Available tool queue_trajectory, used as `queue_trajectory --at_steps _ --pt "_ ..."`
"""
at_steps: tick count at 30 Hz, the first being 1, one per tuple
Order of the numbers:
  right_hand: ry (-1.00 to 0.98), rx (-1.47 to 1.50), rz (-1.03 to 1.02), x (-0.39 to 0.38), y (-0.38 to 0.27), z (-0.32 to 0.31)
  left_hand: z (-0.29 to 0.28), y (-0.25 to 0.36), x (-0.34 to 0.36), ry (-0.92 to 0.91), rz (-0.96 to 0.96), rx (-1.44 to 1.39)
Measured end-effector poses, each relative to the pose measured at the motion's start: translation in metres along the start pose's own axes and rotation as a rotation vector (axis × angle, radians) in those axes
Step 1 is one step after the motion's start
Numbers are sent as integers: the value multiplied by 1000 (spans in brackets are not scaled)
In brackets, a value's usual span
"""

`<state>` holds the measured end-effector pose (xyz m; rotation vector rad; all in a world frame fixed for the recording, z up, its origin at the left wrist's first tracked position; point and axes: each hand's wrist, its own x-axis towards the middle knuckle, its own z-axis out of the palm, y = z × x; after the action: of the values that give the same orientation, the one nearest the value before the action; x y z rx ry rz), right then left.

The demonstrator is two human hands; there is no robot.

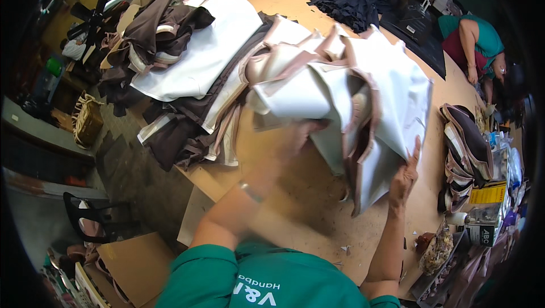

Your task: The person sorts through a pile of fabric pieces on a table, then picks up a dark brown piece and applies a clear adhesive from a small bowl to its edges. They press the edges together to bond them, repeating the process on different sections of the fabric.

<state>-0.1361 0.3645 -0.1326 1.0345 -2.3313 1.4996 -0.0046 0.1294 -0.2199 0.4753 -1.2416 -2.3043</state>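
Both my hands are at a large bundle of white panels with brown, folded edges (392, 81), which stands tilted and partly raised over the tan worktable (289, 217). My left hand (306, 132) is at its lower left, under a white flap, smeared by motion with its fingers mostly hidden. My right hand (406, 177) lies against the bundle's right side, fingers stretched out along the white surface. Left of the bundle, more white and dark brown pieces (216, 104) lie in overlapping layers, touching or close to it.
Dark brown pieces (159, 30) are heaped at the far left. Black cloth strips (355, 4) lie at the back. Brown and white parts (465, 155) sit by the right edge, near a yellow box (488, 194). Another person (477, 41) bends at the far right. A cardboard box (139, 268) stands lower left.
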Motion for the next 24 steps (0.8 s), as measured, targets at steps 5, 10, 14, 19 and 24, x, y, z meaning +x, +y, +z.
queue_trajectory --at_steps 5,10,14,19,24 --pt "7 -192 38 20 46 -43 87 2 15 -135 -141 -137" --pt "-51 -371 95 36 73 -45 100 -40 37 122 -198 -419" --pt "-73 -393 56 29 83 -44 70 -21 -7 -25 -401 -17" --pt "-74 -317 69 22 84 -42 -54 112 -62 552 490 525" --pt "-36 -252 66 23 83 -31 -207 198 -80 1031 472 569"
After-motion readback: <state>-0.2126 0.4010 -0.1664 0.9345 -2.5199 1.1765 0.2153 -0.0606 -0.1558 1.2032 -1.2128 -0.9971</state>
